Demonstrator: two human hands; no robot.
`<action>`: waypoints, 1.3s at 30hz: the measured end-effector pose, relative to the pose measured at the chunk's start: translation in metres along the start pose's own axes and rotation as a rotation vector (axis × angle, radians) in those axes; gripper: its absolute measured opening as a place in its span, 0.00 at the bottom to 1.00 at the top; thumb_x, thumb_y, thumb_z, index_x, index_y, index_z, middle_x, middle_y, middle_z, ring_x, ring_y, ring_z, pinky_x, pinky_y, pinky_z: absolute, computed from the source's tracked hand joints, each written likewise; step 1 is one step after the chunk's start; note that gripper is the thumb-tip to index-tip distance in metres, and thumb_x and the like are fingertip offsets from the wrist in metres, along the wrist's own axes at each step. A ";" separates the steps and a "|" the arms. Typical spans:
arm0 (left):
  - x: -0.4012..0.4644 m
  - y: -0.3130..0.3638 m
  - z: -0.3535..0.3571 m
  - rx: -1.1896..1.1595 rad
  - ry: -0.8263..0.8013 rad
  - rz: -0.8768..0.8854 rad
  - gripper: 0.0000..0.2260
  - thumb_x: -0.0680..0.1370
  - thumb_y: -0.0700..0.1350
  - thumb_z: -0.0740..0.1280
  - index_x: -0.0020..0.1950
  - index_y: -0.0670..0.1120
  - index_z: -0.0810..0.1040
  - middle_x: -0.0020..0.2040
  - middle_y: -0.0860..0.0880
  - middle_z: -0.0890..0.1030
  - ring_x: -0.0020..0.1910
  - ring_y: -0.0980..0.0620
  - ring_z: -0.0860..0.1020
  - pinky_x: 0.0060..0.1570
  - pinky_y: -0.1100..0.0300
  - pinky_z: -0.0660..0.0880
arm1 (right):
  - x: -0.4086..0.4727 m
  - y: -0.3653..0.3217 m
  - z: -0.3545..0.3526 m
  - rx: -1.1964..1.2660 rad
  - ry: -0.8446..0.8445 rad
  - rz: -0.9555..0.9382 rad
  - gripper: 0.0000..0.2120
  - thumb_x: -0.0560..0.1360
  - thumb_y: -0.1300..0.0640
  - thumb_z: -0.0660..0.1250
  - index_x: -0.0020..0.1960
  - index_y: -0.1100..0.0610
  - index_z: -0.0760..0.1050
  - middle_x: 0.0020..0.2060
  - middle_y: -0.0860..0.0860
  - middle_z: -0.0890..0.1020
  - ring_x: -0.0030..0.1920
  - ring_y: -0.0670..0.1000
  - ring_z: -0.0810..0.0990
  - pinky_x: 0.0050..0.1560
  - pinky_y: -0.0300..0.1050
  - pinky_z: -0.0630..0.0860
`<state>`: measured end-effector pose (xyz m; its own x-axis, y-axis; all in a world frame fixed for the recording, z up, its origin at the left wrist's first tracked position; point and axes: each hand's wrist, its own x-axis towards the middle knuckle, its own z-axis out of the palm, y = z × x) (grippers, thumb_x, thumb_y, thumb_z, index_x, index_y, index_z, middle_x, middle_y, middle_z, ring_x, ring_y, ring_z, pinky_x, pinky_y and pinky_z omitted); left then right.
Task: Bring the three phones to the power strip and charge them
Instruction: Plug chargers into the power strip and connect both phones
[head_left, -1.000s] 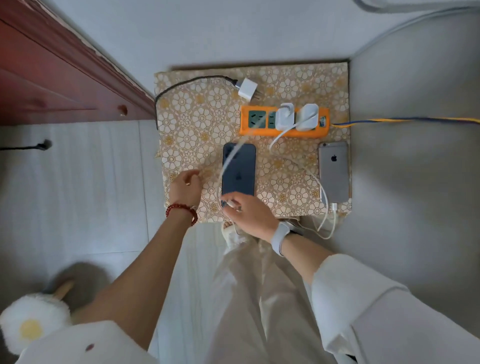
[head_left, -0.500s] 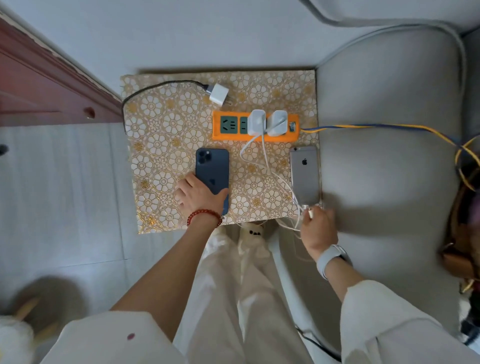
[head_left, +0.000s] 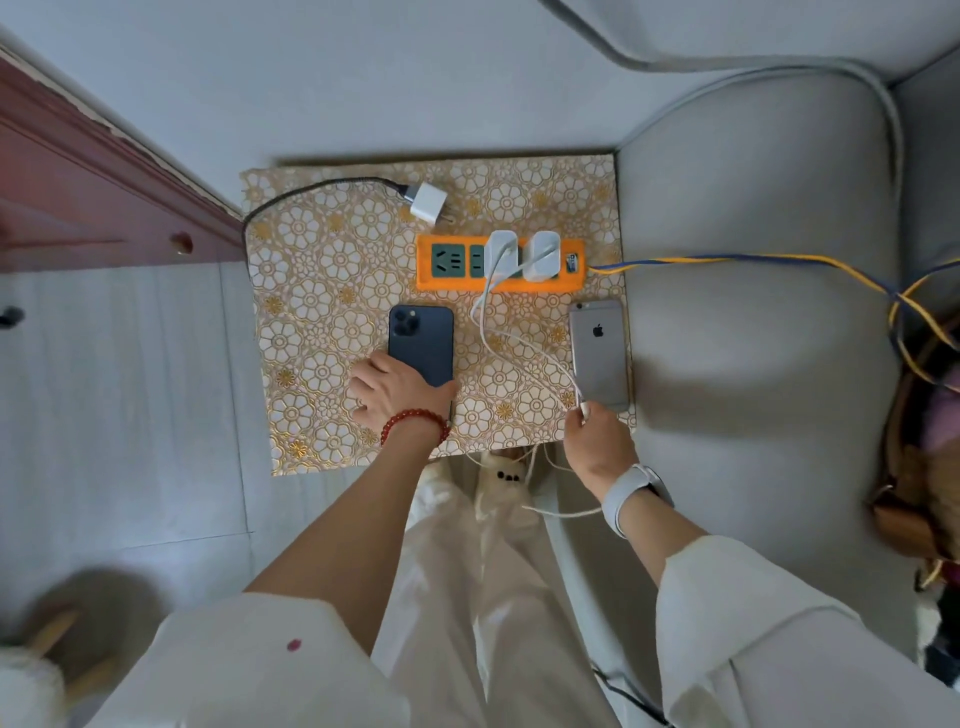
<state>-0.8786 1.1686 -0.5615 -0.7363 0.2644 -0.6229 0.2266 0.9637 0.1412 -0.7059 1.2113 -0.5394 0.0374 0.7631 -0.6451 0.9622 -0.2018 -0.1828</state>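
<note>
An orange power strip (head_left: 452, 283) lies on a small table with a flower-patterned cloth (head_left: 322, 270); two white chargers (head_left: 524, 254) sit in it. A dark blue phone (head_left: 422, 340) lies face down at the centre, and my left hand (head_left: 395, 389) grips its lower end. A silver phone (head_left: 598, 353) lies face down at the table's right edge. My right hand (head_left: 597, 441) pinches a white cable's plug (head_left: 584, 408) at the silver phone's lower end. Only two phones are in view.
A loose white charger (head_left: 428, 203) on a black cable lies unplugged behind the strip. A grey sofa cushion (head_left: 753, 312) borders the table on the right, crossed by the strip's yellow-and-blue cord (head_left: 727, 258). A red-brown wooden cabinet (head_left: 78, 197) stands at the left.
My right hand left the dark phone and moved right to the silver phone's lower end, taking the white cable plug. My left hand went onto the dark phone's lower end.
</note>
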 end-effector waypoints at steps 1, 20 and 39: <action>-0.001 -0.002 0.002 0.015 0.021 0.021 0.41 0.62 0.58 0.75 0.63 0.38 0.60 0.63 0.38 0.64 0.61 0.40 0.64 0.55 0.44 0.68 | 0.001 0.000 0.000 0.001 0.015 -0.006 0.14 0.78 0.56 0.54 0.50 0.64 0.74 0.47 0.63 0.81 0.49 0.64 0.78 0.41 0.46 0.67; -0.022 -0.049 -0.038 -0.471 -0.074 0.112 0.09 0.74 0.44 0.65 0.49 0.38 0.74 0.44 0.42 0.77 0.44 0.42 0.76 0.30 0.63 0.67 | -0.037 -0.005 -0.019 0.382 -0.217 -0.141 0.23 0.79 0.55 0.52 0.71 0.57 0.52 0.71 0.58 0.63 0.69 0.57 0.65 0.66 0.49 0.63; -0.097 -0.010 -0.101 -1.577 -0.238 -0.244 0.07 0.75 0.37 0.64 0.52 0.37 0.74 0.46 0.44 0.79 0.44 0.48 0.79 0.47 0.52 0.78 | -0.118 -0.057 -0.078 0.685 -0.438 -0.431 0.13 0.75 0.57 0.62 0.41 0.66 0.77 0.23 0.56 0.77 0.18 0.48 0.69 0.27 0.31 0.66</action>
<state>-0.8738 1.1370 -0.4242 -0.5101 0.2403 -0.8259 -0.8343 0.0956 0.5430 -0.7442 1.1807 -0.3954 -0.5273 0.5842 -0.6170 0.4940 -0.3801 -0.7820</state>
